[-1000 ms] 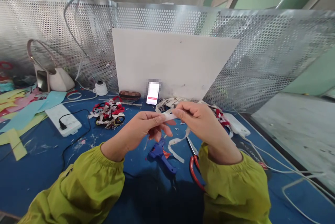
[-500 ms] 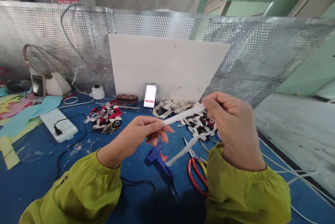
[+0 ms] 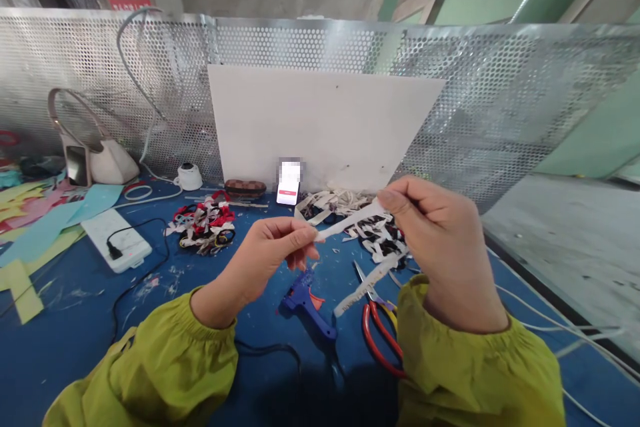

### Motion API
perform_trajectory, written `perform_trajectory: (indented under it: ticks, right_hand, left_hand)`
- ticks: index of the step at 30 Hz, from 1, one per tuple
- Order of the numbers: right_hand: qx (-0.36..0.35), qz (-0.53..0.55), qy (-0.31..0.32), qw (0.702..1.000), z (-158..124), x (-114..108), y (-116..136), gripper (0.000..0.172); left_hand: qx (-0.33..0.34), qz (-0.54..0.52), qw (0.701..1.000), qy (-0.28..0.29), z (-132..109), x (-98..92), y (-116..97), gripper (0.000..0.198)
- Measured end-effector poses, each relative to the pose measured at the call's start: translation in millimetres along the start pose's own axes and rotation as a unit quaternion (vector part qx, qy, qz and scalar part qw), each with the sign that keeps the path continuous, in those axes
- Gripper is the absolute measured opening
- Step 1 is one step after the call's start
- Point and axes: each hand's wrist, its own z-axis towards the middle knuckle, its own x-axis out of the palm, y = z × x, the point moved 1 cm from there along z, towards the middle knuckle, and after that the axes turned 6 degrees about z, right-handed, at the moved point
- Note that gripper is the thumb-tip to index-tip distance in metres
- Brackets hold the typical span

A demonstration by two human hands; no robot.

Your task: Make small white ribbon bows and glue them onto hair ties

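Note:
A narrow white ribbon (image 3: pixel 350 220) spans the space between my two hands above the table. My left hand (image 3: pixel 280 244) pinches one end between thumb and fingertips. My right hand (image 3: pixel 435 234) grips the other part, and a loose printed length of ribbon (image 3: pixel 363 290) hangs below it. Beneath my hands lies a blue glue gun (image 3: pixel 307 307) with an orange trigger. Close to my right sleeve are scissors (image 3: pixel 364 275) and red-handled pliers (image 3: pixel 375 340), partly overlapping.
Behind my hands lie piles of white and black ribbon (image 3: pixel 380 240) and red and black hair ties (image 3: pixel 205 224). A lit phone (image 3: pixel 289 184) leans on a white board (image 3: pixel 320 120). Leftward are a white power box (image 3: pixel 116 240), a handbag (image 3: pixel 113 160) and coloured paper (image 3: pixel 60 214).
The ribbon between my hands has gone from straight to slightly slack and curved. My right hand has shifted a little left, and the hanging length has swung to show its printed side.

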Motion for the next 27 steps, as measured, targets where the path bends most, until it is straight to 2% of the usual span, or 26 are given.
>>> perform_trajectory:
  ticks: [5,14,19,27]
  right_hand:
    - [0.003,-0.004,-0.017,1.000,0,-2,1,0.026]
    - [-0.014,-0.043,-0.016,0.999,3,0,-5,0.026]
    - [-0.024,-0.052,-0.021,0.998,3,1,-4,0.026]
    - [-0.018,-0.055,-0.045,0.997,0,-1,0,0.026]
  left_hand:
    - [0.034,0.070,0.997,0.001,-2,2.9,-6,0.027]
    - [0.037,0.059,0.998,0.004,-5,5.0,-11,0.017]
    - [0.044,0.045,0.998,-0.008,-7,3.8,-12,0.019]
    - [-0.010,-0.007,1.000,-0.011,-9,3.1,-10,0.019]
